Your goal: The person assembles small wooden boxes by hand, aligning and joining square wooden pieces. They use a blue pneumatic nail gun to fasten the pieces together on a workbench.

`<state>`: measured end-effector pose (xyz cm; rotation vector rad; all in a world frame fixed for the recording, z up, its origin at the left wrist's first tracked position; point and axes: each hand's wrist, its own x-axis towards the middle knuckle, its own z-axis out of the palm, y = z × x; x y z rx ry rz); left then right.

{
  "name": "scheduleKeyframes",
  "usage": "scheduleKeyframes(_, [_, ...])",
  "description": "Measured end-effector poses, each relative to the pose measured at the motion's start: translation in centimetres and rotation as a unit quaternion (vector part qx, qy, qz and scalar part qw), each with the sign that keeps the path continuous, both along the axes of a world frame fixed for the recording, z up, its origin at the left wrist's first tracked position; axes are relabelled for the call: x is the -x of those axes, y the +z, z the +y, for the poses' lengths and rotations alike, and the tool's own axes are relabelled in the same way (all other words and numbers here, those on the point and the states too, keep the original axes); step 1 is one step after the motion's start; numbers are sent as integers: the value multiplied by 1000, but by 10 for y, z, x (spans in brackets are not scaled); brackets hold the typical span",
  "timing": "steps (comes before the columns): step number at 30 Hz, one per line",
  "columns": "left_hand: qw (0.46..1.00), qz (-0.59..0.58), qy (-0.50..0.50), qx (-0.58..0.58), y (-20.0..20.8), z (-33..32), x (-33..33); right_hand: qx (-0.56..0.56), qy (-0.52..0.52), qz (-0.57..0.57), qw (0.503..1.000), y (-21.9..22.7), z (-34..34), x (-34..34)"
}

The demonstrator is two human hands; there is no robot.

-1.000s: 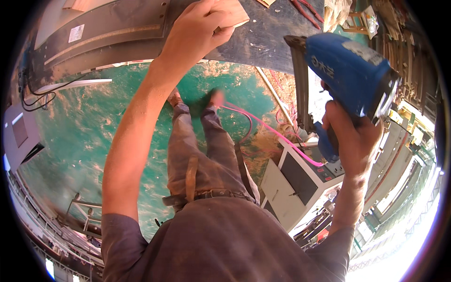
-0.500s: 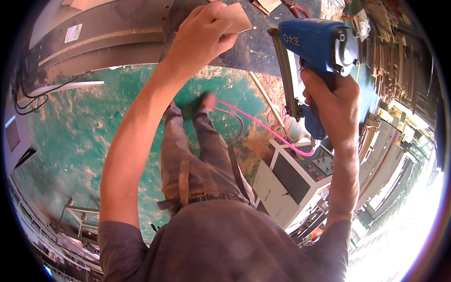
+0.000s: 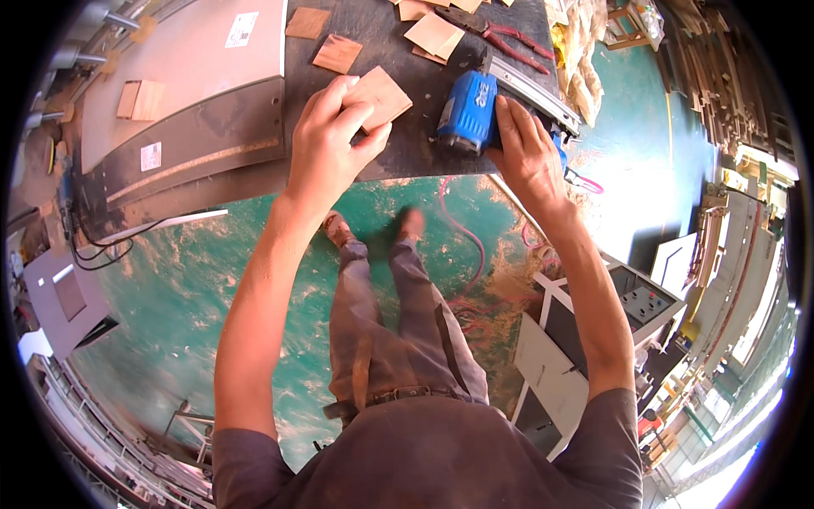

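Note:
Between the thumb and fingers of my left hand is a small square wood block, held over the dark workbench; it looks like thin pieces stacked together. My right hand lies over the handle of a blue nail gun, its fingers closed down on it. The gun rests on its side at the bench's right edge, its metal magazine along the far side. The grip under my palm is hidden.
Loose wood squares and red-handled pliers lie on the bench's far part. A large board is at left, with another wood piece on it. A pink hose trails over the green floor; a cabinet stands at right.
The nail gun has come down from the air onto the bench, moving left with my right hand. My left hand still holds the wood block. My view has shifted to show more bench.

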<state>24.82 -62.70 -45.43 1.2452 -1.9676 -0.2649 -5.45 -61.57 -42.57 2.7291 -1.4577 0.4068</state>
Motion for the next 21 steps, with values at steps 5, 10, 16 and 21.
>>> scheduleKeyframes(5, [1000, 9, 8, -20, 1, 2, 1, -69, 20, -97, 993, 43, -26, -22])
scheduleKeyframes(10, [999, 20, 0, -41, 6, 0, 3, -81, 180, -112, 974, 36, -88, -86])
scheduleKeyframes(16, [999, 25, 7, -27, -1, 2, 2, -73, 273, -48, 958, 17, -112, -102])
scheduleKeyframes(21, [999, 22, 12, -31, -2, 2, 2, -57, 305, -27, 950, 13, -119, -105])
